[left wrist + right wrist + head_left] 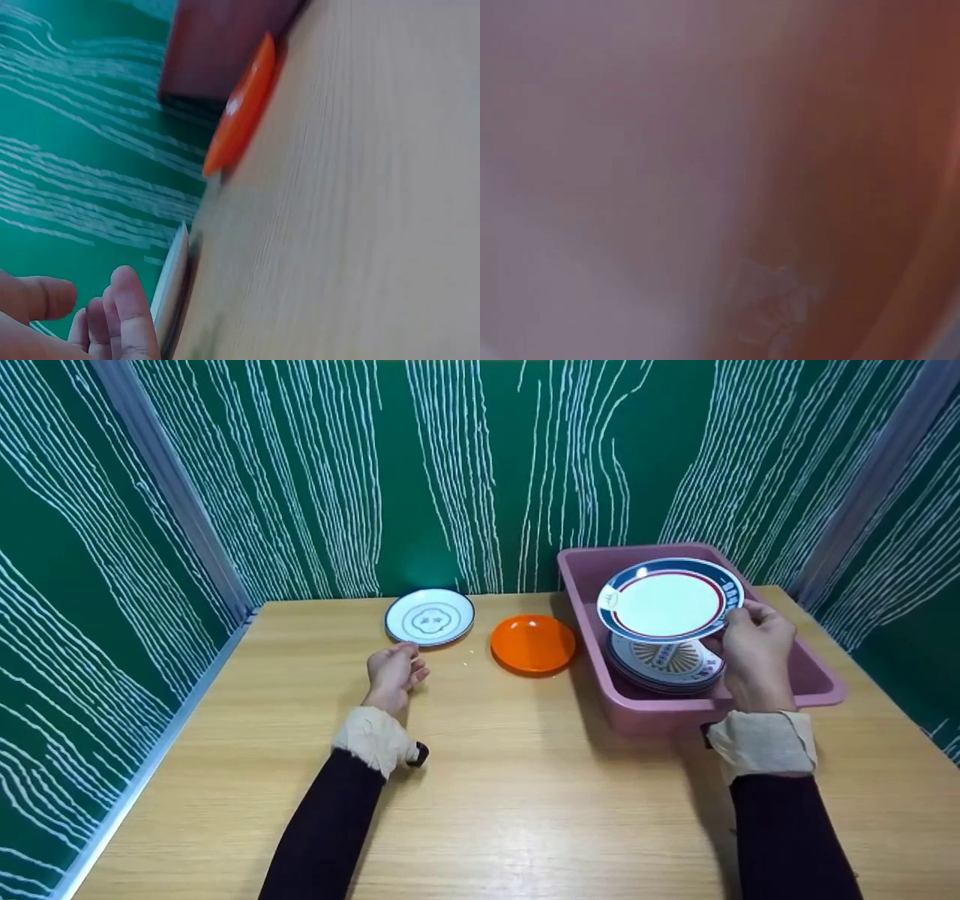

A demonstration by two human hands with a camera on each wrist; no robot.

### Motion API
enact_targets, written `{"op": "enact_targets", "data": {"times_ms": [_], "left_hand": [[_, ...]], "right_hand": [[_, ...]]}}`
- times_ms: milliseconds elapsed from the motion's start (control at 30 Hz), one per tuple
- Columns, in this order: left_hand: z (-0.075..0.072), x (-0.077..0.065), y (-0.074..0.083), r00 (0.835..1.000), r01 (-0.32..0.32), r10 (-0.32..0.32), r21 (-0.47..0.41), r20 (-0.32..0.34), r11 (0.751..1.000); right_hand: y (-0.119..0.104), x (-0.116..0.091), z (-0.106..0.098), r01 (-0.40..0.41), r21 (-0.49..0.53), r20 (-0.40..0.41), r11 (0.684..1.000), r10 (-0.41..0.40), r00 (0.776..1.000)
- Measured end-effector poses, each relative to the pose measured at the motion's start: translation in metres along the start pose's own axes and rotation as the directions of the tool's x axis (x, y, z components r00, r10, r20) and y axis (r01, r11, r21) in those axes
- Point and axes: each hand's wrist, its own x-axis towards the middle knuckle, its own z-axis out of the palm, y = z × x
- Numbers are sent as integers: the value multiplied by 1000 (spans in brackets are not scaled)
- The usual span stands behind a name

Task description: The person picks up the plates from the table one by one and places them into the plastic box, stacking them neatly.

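My right hand (759, 652) pinches the right edge of a white plate (667, 601) with a dark blue rim and a red ring, tilted above the pink tub (821, 690). Under it, inside the tub, lie stacked patterned plates (660, 669). My left hand (394, 676) is at the near edge of a white plate (430, 617) with a thin blue rim. In the left wrist view its fingers (133, 307) are loosely bent and the thumb stands apart, gripping nothing; whether they touch the plate I cannot tell. The right wrist view is blurred.
An orange plate (533, 644) lies on the wooden table (495, 810), between the white plate and the tub. Green panels (517, 472) with white wavy lines stand behind the table and at both sides, joined by grey posts (180, 487).
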Motion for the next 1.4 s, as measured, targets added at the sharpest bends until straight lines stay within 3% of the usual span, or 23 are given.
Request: {"op": "enact_targets", "data": {"times_ms": [133, 433, 800, 1133, 1400], "left_hand": [[5, 11, 2, 999, -5, 7, 39, -41, 999], [12, 34, 3, 992, -52, 72, 176, -106, 983], [8, 59, 8, 980, 11, 53, 315, -193, 949], [14, 66, 9, 984, 24, 26, 276, -174, 961], [17, 68, 6, 979, 28, 47, 355, -200, 934]], "right_hand": [[1, 5, -5, -37, -22, -18, 999, 37, 999], [6, 13, -6, -45, -103, -70, 994, 38, 997], [11, 19, -11, -74, -206, -64, 976, 62, 996], [18, 23, -15, -96, -294, -64, 951, 80, 995], [22, 25, -17, -83, -211, -61, 974, 71, 996]]}}
